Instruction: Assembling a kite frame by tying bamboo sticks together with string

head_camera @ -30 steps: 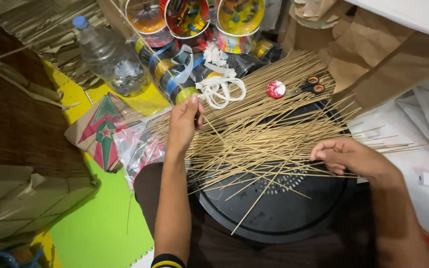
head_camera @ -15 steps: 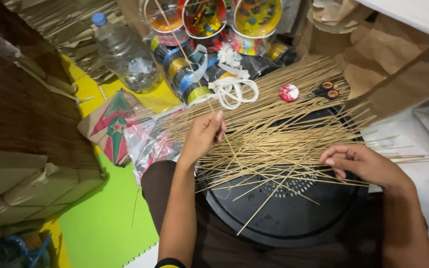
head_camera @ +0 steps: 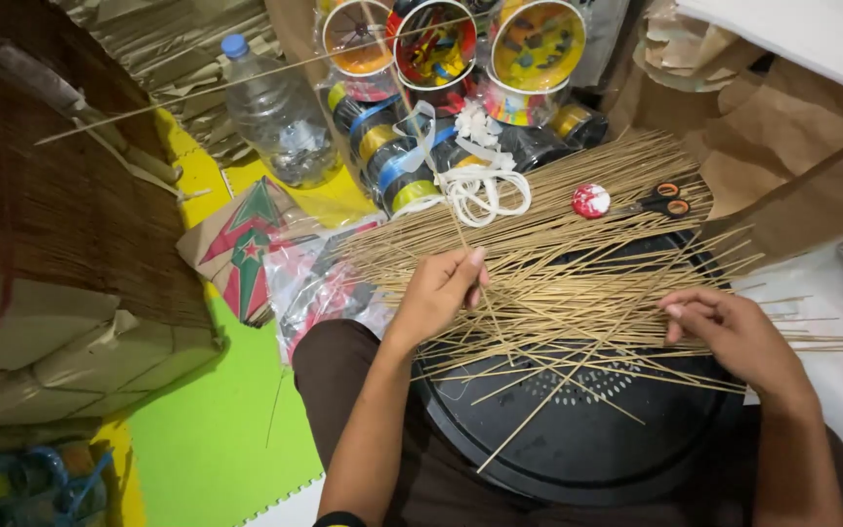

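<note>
A loose pile of thin bamboo sticks lies fanned across a black round tray in front of my knees. My left hand sits on the left part of the pile. Its fingers pinch one long stick that rises toward the round tins at the back. My right hand rests on the right side of the pile, fingers curled around a few stick ends.
Behind the pile are a white string coil, orange-handled scissors, a red-and-white round disc, colourful round tins and a plastic bottle. A red-green paper kite and green foam mat lie left; brown paper right.
My left hand has drawn back from the string coil toward my body, with one long stick now raised in its fingers. My right hand stays on the pile.
</note>
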